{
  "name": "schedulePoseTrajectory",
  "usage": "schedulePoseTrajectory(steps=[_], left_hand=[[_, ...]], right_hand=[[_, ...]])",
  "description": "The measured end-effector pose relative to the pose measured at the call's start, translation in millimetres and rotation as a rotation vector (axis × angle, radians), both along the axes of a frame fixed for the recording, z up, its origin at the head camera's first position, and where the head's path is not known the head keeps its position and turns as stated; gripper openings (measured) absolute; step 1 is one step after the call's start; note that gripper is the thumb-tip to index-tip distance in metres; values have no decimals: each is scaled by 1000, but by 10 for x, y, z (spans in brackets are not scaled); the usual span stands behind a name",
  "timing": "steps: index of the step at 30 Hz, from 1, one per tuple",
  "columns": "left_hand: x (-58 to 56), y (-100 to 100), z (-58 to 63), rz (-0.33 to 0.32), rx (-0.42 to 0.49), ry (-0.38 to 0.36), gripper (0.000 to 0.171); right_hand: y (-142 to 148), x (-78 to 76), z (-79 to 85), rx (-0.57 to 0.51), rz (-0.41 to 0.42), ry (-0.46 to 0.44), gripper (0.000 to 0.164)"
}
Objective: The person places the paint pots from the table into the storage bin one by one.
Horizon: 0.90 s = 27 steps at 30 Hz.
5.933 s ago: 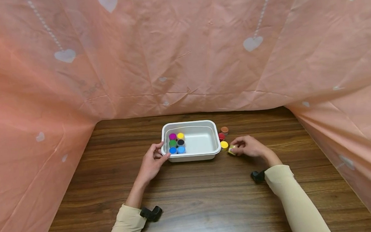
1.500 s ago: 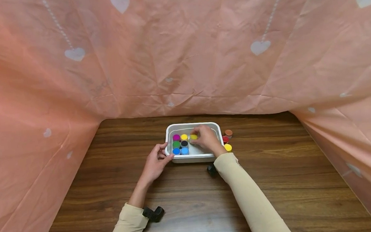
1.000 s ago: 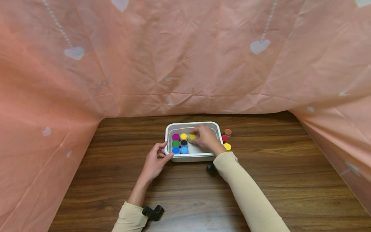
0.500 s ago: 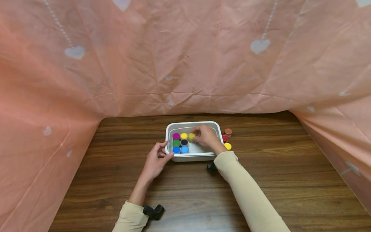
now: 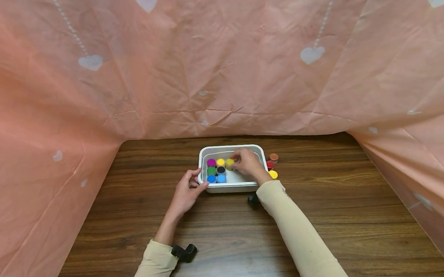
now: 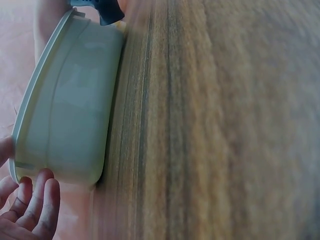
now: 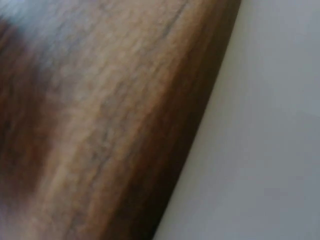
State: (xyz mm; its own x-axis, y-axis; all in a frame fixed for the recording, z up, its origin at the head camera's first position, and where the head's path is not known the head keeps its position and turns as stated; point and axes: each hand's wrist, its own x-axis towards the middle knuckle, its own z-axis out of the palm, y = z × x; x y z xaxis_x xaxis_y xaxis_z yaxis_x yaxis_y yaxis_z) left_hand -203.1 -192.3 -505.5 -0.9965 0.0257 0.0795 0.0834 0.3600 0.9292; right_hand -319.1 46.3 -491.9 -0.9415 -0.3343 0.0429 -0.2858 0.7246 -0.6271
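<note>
A white plastic tub (image 5: 231,185) stands on the table, with several small paint jars inside at its left. Their lids are purple (image 5: 211,163), yellow (image 5: 220,162), green (image 5: 211,170), black (image 5: 221,170), blue (image 5: 211,179) and light blue (image 5: 221,178). My left hand (image 5: 185,193) grips the tub's near left corner, thumb at the rim and fingers around the side; the left wrist view shows those fingers (image 6: 47,205). Inside the tub, my right hand (image 5: 248,163) pinches a dark yellow paint jar (image 5: 229,163) beside the yellow-lidded one. The right wrist view shows only tub wall and tabletop.
Outside the tub's right end stand a brown jar (image 5: 273,157), a red jar (image 5: 270,165) and another yellow-lidded jar (image 5: 273,175). A pink curtain (image 5: 217,70) hangs around the back and sides of the wooden table (image 5: 214,242).
Since the earliest frame my right hand has carried the dark yellow jar from the table into the tub. Lately it shifted slightly left, against the row. My left hand stays at the corner.
</note>
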Motion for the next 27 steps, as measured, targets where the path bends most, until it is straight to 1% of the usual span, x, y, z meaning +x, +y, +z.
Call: schedulePoseTrajectory(steps=[6,12,18,21,27], left_hand=[[4,7,12,-5,4,2,51],[3,3,22,-7,-1,15,53],[5,2,17,3,11,11,52],[-6,3,8,-1,2,16,53],[-11,6,-5,-2,13,16,53]], right_hand=[[35,-7,20,-48,-4,13,25],[97,11,91,-86,29,21,25],[191,77,213,-144,31,88,23],[278,119,279,-173,27,120,22],[535,232,382,-151,36,161,22]])
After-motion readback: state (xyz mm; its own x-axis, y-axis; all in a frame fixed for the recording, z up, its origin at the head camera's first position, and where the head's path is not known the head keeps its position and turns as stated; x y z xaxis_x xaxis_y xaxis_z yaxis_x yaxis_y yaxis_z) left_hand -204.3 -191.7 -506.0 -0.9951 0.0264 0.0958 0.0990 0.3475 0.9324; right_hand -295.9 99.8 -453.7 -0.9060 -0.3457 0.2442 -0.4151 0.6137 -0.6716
